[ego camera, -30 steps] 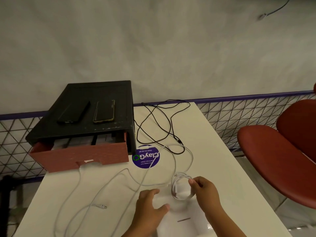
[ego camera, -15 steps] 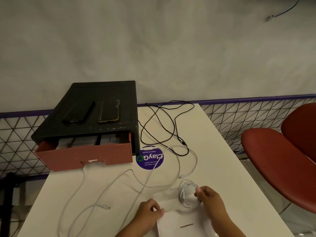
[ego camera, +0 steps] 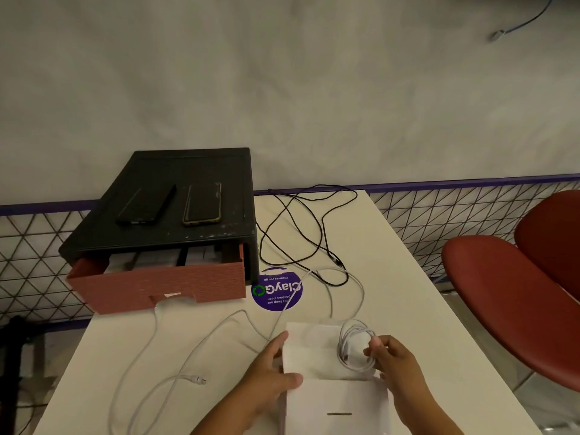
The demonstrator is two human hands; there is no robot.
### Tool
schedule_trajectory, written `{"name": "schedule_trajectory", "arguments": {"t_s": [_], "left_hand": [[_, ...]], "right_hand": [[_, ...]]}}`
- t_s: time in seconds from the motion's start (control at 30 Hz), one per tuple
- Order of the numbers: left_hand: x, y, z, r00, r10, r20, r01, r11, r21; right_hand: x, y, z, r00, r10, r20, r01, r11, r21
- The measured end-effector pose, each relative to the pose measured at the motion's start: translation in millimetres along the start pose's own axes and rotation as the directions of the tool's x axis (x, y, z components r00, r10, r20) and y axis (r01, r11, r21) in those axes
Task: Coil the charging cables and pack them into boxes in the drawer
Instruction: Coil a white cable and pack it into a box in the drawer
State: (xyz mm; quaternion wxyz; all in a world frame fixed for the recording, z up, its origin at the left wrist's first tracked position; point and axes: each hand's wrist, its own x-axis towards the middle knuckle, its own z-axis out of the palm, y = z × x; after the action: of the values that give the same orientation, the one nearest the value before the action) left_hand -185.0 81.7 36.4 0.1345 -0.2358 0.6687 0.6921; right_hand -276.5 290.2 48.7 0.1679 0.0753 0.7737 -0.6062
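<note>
A coiled white cable [ego camera: 353,348] lies in an open white box [ego camera: 310,350] near the table's front edge. My right hand [ego camera: 394,359] pinches the coil's right side. My left hand [ego camera: 270,372] grips the box's left edge, thumb on its lid [ego camera: 337,406]. Two loose white cables [ego camera: 201,337] trail across the table. A black cable [ego camera: 301,233] lies tangled further back. The pink drawer [ego camera: 157,284] of the black cabinet [ego camera: 175,196] stands partly open, with white boxes [ego camera: 150,259] inside.
Two phones [ego camera: 175,204] rest on the cabinet top. A purple round sticker [ego camera: 276,289] is on the white table [ego camera: 392,277]. A red chair [ego camera: 514,293] stands to the right. A wire mesh fence and a wall run behind.
My right hand has lowered the coiled cable into the box. My left hand has slid to the box's left edge and grips it.
</note>
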Motion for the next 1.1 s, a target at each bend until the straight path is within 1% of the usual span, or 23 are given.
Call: {"name": "schedule_trajectory", "arguments": {"t_s": [0.07, 0.13, 0.23, 0.3, 0.37, 0.4, 0.47, 0.5, 0.53, 0.57, 0.6, 0.67, 0.77, 0.87, 0.93, 1.1], "left_hand": [[-2, 5, 0, 0.999, 0.039, 0.025, -0.041, 0.997, 0.066], [-5, 10, 3, 0.994, 0.097, 0.044, -0.103, 0.983, 0.149], [-9, 16, 8, 0.976, 0.208, 0.061, -0.216, 0.947, 0.236], [-10, 18, 10, 0.967, 0.244, 0.066, -0.253, 0.932, 0.258], [-11, 19, 12, 0.965, 0.254, 0.066, -0.263, 0.92, 0.291], [-12, 19, 12, 0.962, 0.262, 0.07, -0.271, 0.916, 0.297], [-14, 19, 13, 0.959, 0.272, 0.075, -0.282, 0.916, 0.286], [-14, 18, 14, 0.96, 0.27, 0.073, -0.28, 0.917, 0.283], [-14, 17, 14, 0.962, 0.267, 0.066, -0.274, 0.919, 0.282], [-14, 17, 14, 0.963, 0.263, 0.059, -0.269, 0.921, 0.281], [-14, 16, 14, 0.964, 0.26, 0.056, -0.265, 0.923, 0.279], [-15, 13, 11, 0.964, 0.26, 0.056, -0.266, 0.921, 0.284], [-18, 8, 6, 0.962, 0.268, 0.056, -0.273, 0.918, 0.289], [-20, 3, 2, 0.964, 0.262, 0.042, -0.263, 0.923, 0.28], [-21, -2, -1, 0.966, 0.254, 0.039, -0.254, 0.923, 0.29], [-21, -11, -16, 0.978, 0.208, 0.01, -0.201, 0.932, 0.302]], "right_hand": [[-3, -12, -1, 0.999, -0.049, -0.019, 0.049, 0.999, -0.01], [-6, -25, -3, 0.988, -0.144, -0.057, 0.14, 0.988, -0.067], [-12, -42, -4, 0.951, -0.298, -0.088, 0.282, 0.946, -0.159], [-17, -48, -2, 0.915, -0.395, -0.078, 0.367, 0.898, -0.244], [-20, -48, 3, 0.877, -0.48, -0.022, 0.442, 0.824, -0.354], [-22, -44, 6, 0.852, -0.523, 0.029, 0.485, 0.768, -0.419], [-23, -36, 13, 0.783, -0.598, 0.171, 0.583, 0.61, -0.537], [-24, -32, 17, 0.754, -0.612, 0.24, 0.618, 0.534, -0.577], [-25, -30, 21, 0.74, -0.6, 0.305, 0.637, 0.479, -0.603], [-28, -29, 26, 0.74, -0.566, 0.363, 0.646, 0.449, -0.617], [-30, -28, 30, 0.752, -0.508, 0.421, 0.646, 0.436, -0.627], [-33, -27, 37, 0.792, -0.347, 0.503, 0.611, 0.433, -0.663], [-31, -28, 46, 0.827, -0.204, 0.524, 0.554, 0.452, -0.699], [-27, -28, 53, 0.847, -0.047, 0.529, 0.495, 0.432, -0.754], [-27, -26, 56, 0.854, -0.013, 0.52, 0.476, 0.422, -0.771], [-33, -19, 61, 0.822, -0.064, 0.566, 0.522, 0.483, -0.703]]}}
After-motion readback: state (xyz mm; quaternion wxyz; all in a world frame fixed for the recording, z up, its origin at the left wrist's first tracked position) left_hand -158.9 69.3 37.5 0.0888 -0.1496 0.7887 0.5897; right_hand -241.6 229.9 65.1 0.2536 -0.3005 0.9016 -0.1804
